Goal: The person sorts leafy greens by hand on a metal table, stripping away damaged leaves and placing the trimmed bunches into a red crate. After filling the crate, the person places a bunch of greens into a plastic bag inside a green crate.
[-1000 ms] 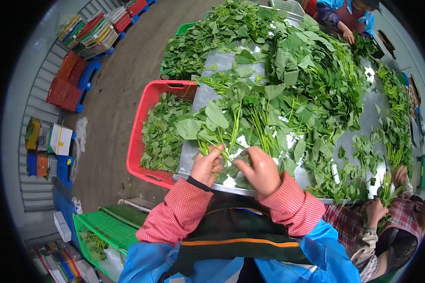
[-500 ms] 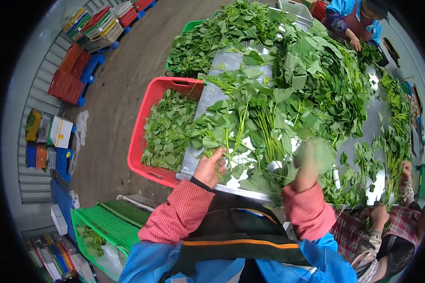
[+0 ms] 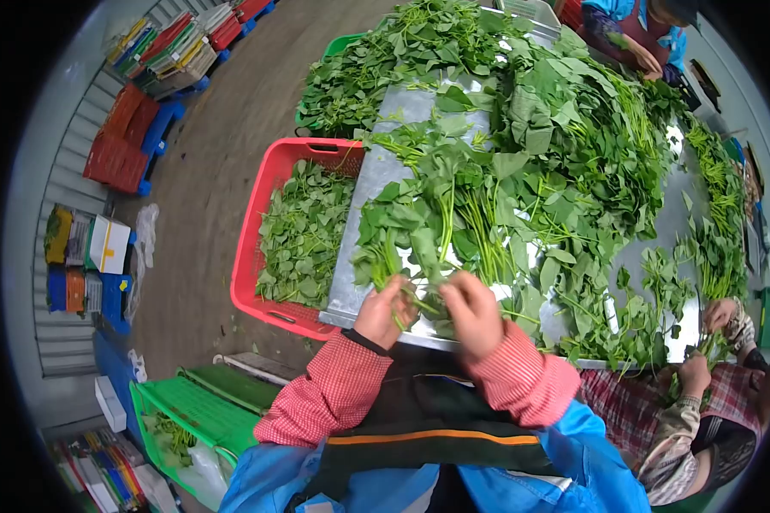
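Note:
My left hand [image 3: 383,315] is closed around a small bunch of leafy green stems [image 3: 380,262] at the near edge of the metal table [image 3: 351,272]. Close beside it on the right, my right hand [image 3: 472,316] is slightly blurred, its thumb and fingers pinched on a leafy stem [image 3: 425,250] that reaches toward the left hand. Just beyond both hands lies a bundle of long green stems [image 3: 481,229]. More leafy greens [image 3: 565,111] are heaped across the tabletop.
A red crate [image 3: 250,248] of leaves stands against the table's left side. Green crates [image 3: 198,414] sit at lower left. A co-worker's hands [image 3: 695,373] handle greens at right; another person [image 3: 637,43] works at the far end. Stacked crates [image 3: 120,154] line the wall.
My right hand has moved left and nearer, from over the greens to beside my left hand. My left hand has stayed nearly in place, still holding stems.

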Tool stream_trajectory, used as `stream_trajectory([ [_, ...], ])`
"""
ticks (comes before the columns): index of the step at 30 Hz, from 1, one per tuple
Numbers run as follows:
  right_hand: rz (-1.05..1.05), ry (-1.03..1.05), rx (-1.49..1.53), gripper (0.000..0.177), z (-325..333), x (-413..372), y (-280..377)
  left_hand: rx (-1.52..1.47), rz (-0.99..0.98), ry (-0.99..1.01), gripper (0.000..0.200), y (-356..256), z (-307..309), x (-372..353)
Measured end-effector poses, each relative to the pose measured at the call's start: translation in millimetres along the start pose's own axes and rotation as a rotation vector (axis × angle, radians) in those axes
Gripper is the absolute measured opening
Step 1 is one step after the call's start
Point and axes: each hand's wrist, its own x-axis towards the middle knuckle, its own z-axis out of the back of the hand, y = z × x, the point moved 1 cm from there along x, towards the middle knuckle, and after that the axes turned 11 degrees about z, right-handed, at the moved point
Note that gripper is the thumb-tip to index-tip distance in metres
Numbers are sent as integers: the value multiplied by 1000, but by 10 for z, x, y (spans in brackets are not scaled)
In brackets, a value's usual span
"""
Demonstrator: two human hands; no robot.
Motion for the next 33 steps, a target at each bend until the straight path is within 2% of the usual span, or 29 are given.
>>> stream_trajectory([
  [1,130,-53,-43,15,114,-30,105,-64,-26,-90,13,-33,60,34],
  [3,-4,-268,183,14,431,21,199,-49,-57,-139,11,-105,135,30],
  [5,-237,-514,873,16,895,200,-125,-2,-21,-189,10,-142,71,-14],
  [6,-295,-493,747,18,855,218,-202,18,-7,-216,10,-141,49,-34],
  [8,-399,-448,508,22,649,279,-266,12,20,-148,13,-121,87,25],
  [9,-462,-182,266,24,495,254,-229,12,41,-118,14,-95,105,44],
  [11,-78,8,-262,25,277,211,-426,-16,47,-171,13,-104,-29,-5],
  [14,186,172,-665,29,268,214,-467,-36,50,-143,9,-80,77,41],
  [15,175,196,-719,28,240,212,-466,-39,52,-118,7,-52,162,67],
  [16,165,221,-775,28,199,217,-453,-53,42,-201,6,-58,80,43],
  [17,155,248,-831,27,154,225,-441,-61,47,-194,6,-60,67,29],
  [19,56,277,-885,27,60,331,-511,-75,53,-180,7,-64,56,5],
  [21,41,264,-901,26,-18,409,-715,-56,-39,-208,9,-77,13,-53],
  [22,143,218,-893,22,-4,431,-727,-44,-90,-220,10,-124,-42,-82],
  [25,-11,57,-156,16,317,462,-718,57,-397,-296,13,-362,-121,-269],
  [27,-394,-81,462,15,629,490,-525,36,-407,-341,17,-440,-40,-276],
  [29,-226,-70,285,15,626,440,-543,-12,-374,-365,18,-450,-26,-272],
  [33,-396,-4,438,21,541,317,-492,114,-233,-254,19,-178,-212,-256],
])
